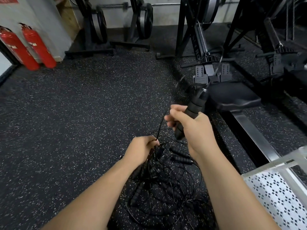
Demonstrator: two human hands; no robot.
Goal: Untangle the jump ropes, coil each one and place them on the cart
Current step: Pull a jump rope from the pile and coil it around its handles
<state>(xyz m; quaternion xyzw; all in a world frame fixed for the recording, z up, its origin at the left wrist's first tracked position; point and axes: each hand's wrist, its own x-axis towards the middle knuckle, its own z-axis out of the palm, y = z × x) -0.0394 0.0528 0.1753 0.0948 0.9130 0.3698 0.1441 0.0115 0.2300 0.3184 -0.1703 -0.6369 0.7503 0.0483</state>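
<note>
Above the tangle of jump ropes [166, 185] on the floor [83, 113], the right grip [191, 127] is clenched round a foam handle [197, 103] whose long axis tilts up and away to the right. Lower, at the pile's top, the left grip [141, 150] pinches a thin cord [159, 128] leading up toward it. Drawing the handle away from the pile should probably free that rope; the cart [274, 193] sits to the right.

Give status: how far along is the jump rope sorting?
Done: nothing that shows; the visible corner of the cart holds no coil. In hand: the right hand grips one foam handle, and the left hand pinches a cord above the tangle. Left: nearly everything; the tangle of ropes and handles lies uncoiled on the floor.
</note>
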